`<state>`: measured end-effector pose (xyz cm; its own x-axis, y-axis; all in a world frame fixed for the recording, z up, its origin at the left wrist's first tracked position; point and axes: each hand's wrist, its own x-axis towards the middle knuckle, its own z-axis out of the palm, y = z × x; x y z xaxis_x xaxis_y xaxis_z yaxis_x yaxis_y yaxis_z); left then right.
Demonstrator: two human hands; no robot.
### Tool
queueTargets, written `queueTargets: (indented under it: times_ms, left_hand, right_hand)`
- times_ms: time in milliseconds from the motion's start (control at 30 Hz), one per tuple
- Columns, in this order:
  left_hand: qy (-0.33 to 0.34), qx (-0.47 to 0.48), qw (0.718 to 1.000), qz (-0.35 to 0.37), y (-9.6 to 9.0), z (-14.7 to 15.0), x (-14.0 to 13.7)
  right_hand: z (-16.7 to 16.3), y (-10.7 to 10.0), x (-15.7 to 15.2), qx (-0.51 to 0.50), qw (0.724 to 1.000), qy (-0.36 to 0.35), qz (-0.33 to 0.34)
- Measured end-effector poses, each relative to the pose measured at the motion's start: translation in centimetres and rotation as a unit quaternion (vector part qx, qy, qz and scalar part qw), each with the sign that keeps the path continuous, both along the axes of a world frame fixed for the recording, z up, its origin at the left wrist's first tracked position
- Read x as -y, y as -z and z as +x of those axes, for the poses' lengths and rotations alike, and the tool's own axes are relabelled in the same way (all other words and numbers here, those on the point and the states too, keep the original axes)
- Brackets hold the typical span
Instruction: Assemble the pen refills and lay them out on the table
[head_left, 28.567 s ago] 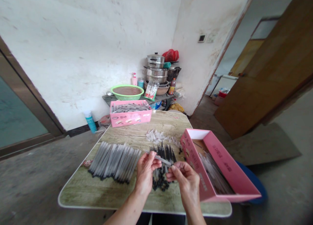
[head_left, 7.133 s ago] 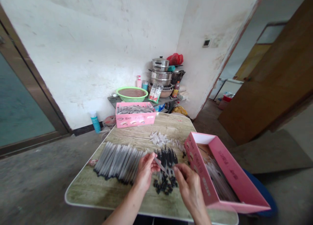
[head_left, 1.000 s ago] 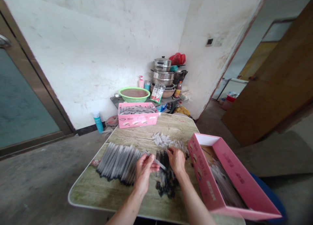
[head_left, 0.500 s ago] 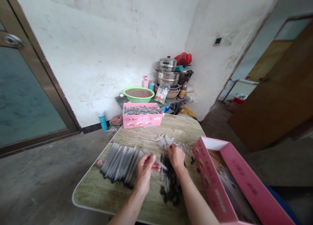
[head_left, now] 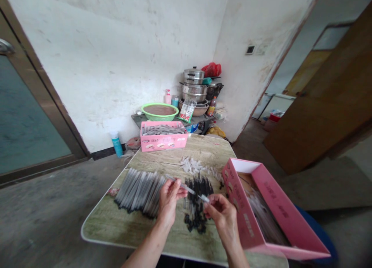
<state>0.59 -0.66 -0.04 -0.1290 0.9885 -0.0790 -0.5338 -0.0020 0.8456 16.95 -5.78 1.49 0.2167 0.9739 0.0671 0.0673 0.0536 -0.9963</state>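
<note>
My left hand [head_left: 168, 200] pinches a slim translucent pen [head_left: 187, 187], its tip pointing right and slightly down. Between the thumb and fingers of my right hand [head_left: 223, 213] is a small whitish pen cap [head_left: 204, 198], right at the pen's tip; whether it sits over the tip I cannot tell. Left of my hands lies a row of grey translucent pens [head_left: 138, 190] with black ends. Under and behind the held pen are dark, thin pen parts [head_left: 200, 185], with black end pieces [head_left: 195, 221] nearer me. A loose pile of whitish caps [head_left: 191, 165] lies beyond them.
A pink box [head_left: 164, 142] full of pens stands at the table's [head_left: 110, 229] far edge. At the right, a larger open pink box [head_left: 247, 213] holds long translucent pieces. Behind stand a green basin [head_left: 159, 116] and stacked pots [head_left: 194, 85] on a low shelf.
My right hand has come back from the pile of caps toward me, bringing a cap to the pen's tip. My left hand still holds the pen. The view has shifted slightly.
</note>
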Motion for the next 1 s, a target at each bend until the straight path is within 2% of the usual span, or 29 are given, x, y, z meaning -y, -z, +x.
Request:
queueTargets:
  times_ms: [167, 767, 1000]
  left_hand:
    - [0.016, -0.007, 1.0, 0.004, -0.6, 0.7, 0.7]
    - [0.03, -0.026, 0.999, 0.0, -1.3, 0.7, 1.2]
    - [0.025, -0.039, 0.999, 0.018, -0.9, 0.5, 1.2]
  right_hand:
    - [-0.7, 0.4, 1.2, 0.003, 1.0, 0.003, 0.001]
    - [-1.5, -0.6, 1.2, 0.029, 0.999, 0.019, -0.007]
    - [-1.4, -0.1, 0.9, -0.092, 0.995, -0.008, -0.035]
